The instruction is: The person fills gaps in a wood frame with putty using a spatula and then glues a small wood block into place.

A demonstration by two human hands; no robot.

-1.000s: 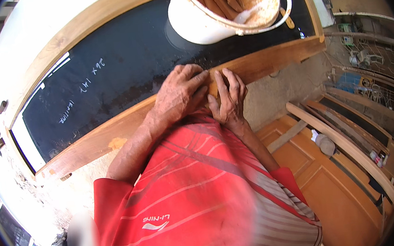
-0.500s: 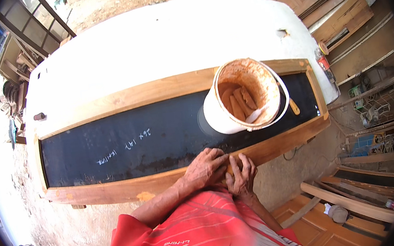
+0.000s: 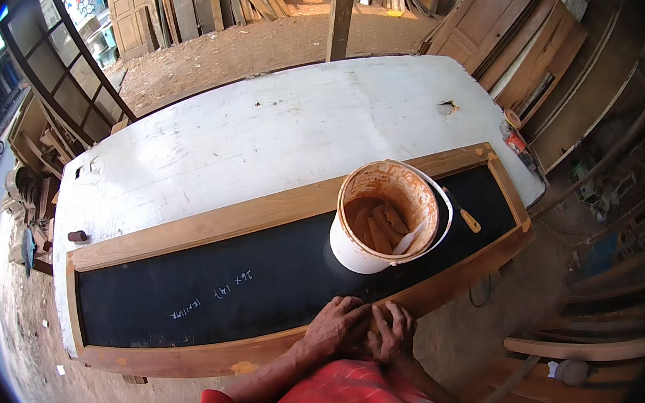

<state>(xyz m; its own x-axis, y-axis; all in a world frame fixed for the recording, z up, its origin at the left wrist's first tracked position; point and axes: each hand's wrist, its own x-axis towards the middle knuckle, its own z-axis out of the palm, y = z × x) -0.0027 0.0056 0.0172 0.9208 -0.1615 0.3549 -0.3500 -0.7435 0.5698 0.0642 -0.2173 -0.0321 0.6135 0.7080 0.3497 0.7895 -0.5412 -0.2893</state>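
My left hand [image 3: 340,326] and my right hand [image 3: 392,336] are side by side at the near rail of a wooden frame [image 3: 261,210] around a black panel [image 3: 145,296] with chalk marks. The fingers of both hands are bent in at the rail. Whatever they may pinch there is hidden. Just beyond them a white bucket [image 3: 349,249] stands on the panel, its inside smeared orange-brown. Several brownish strips [image 3: 379,227] and a whitish piece lie in it. Right of the bucket rests a tool with a yellowish wooden handle [image 3: 470,222].
The frame lies on a scuffed white tabletop [image 3: 254,138] with a torn hole at its far right. A small dark brown cylinder [image 3: 77,236] is at the left. Wooden doors and boards [image 3: 468,20] lean at the far right, and a post [image 3: 341,17] rises behind the table.
The view has tilted up, so the table and hands appear lower and more of the yard shows. Both hands remain at the near rail, in much the same pose.
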